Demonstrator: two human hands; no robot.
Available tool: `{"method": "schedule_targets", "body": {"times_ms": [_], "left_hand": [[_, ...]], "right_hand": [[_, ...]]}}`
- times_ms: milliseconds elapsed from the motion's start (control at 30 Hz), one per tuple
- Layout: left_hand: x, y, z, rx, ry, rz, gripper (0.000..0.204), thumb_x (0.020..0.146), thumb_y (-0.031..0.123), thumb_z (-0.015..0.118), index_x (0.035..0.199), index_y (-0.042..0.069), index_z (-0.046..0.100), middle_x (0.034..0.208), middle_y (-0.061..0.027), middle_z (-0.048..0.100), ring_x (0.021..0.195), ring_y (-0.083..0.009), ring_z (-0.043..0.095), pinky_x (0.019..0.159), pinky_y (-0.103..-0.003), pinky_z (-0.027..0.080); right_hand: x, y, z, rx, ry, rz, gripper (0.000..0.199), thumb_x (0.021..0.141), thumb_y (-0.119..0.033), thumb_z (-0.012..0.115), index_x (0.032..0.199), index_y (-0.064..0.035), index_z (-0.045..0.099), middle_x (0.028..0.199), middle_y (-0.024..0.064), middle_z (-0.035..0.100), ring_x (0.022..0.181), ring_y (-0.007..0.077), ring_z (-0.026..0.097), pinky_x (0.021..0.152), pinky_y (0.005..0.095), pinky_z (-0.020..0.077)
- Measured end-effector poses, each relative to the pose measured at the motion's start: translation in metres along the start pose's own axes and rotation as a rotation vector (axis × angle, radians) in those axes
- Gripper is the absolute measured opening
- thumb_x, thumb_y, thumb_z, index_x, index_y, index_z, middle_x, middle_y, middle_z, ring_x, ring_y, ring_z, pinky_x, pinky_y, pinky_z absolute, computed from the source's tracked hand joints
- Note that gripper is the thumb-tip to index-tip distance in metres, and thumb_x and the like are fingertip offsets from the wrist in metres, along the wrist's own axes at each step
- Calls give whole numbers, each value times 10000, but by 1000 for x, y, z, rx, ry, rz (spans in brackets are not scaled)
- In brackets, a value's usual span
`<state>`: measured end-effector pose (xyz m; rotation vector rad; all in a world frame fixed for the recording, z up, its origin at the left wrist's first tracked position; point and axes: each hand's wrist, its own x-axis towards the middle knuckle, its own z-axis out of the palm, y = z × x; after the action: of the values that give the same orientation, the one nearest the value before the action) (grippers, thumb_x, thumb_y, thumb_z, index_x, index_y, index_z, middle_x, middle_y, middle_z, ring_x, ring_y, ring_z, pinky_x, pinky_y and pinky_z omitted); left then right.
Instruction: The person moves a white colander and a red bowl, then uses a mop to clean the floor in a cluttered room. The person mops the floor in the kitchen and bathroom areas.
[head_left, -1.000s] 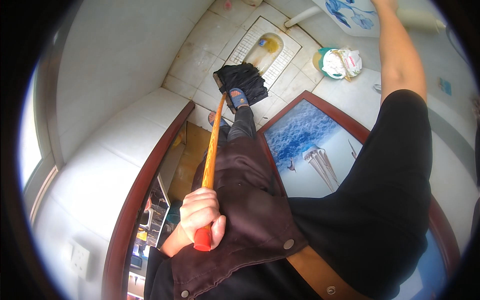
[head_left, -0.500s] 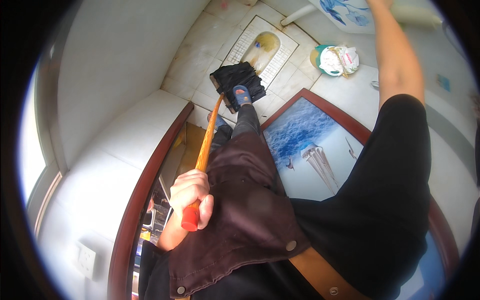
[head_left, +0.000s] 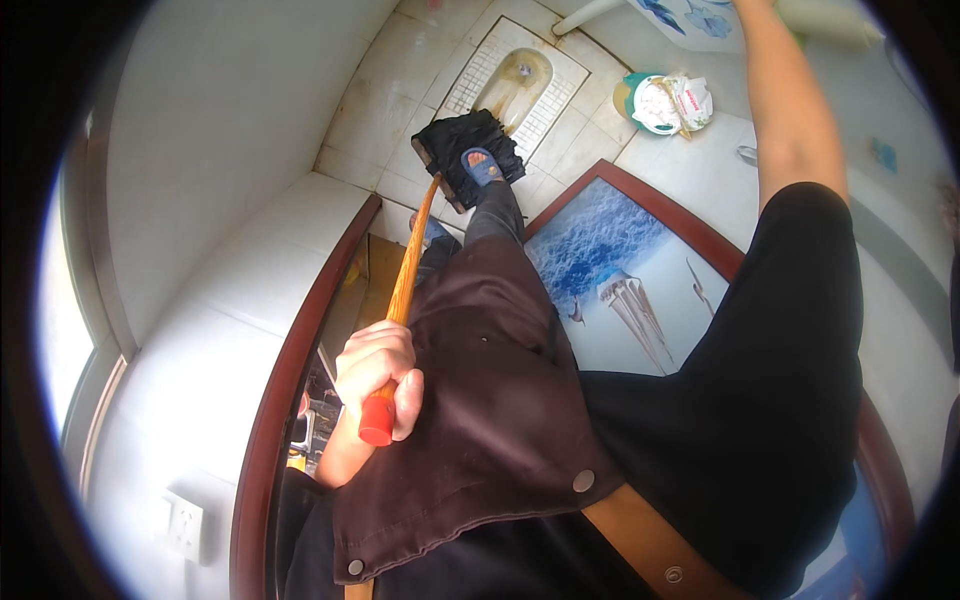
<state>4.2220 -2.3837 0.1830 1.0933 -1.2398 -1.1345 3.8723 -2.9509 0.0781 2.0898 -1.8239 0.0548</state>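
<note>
the long orange-brown wooden handle (head_left: 406,275) has streaked grain and a glossy coat; its round red end cap (head_left: 376,425) looks like smooth plastic. the broad black mop head (head_left: 448,137) looks like rough, matt cloth. the dark brown cloth apron (head_left: 490,400) has a soft sheen, its round silver snap (head_left: 584,481) a metallic one.

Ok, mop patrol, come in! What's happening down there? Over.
Left hand gripping wooden handle, right hand out of view. Black mop head down at near edge of squat toilet. Blue sandal over it, maybe in the way.
</note>
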Motion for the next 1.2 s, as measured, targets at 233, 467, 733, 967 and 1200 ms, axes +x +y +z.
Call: {"method": "schedule_targets", "body": {"times_ms": [233,467,733,967,1200], "left_hand": [[11,0,11,27,-6,24,150,699,-28,633,649,25,502,569,-78,489,467,-248,502,523,-345,442],[8,-1,0,13,-9,1,156,690,-32,628,652,26,488,580,-88,496,476,-260,506,544,-359,466],[15,5,4,33,-31,-12,143,707,-35,621,676,24,495,593,-95,501,484,-261,508,552,-358,466],[3,2,-15,30,67,-47,147,697,-53,608,654,26,492,585,-82,504,488,-254,516,550,-342,468],[-8,3,-30,27,103,-22,149,721,-37,606,644,30,497,578,-76,508,478,-241,519,533,-339,465]], "right_hand": [[-5,1,-8,24,13,-14,339,852,-316,723,1030,-28,721,1129,217,666,1057,403,654,883,513,539],[5,7,0,-8,0,-29,296,854,-313,735,940,-30,751,1054,217,698,1005,399,682,849,500,558],[3,4,-2,5,-9,-61,285,834,-296,765,929,-28,752,1024,218,710,990,384,690,852,494,560],[6,6,2,26,-24,40,320,848,-311,751,998,-29,738,1128,217,685,1031,387,683,877,504,555],[12,8,11,6,-42,88,292,879,-283,682,1030,-38,731,1097,205,696,1055,391,679,882,512,554]]}}
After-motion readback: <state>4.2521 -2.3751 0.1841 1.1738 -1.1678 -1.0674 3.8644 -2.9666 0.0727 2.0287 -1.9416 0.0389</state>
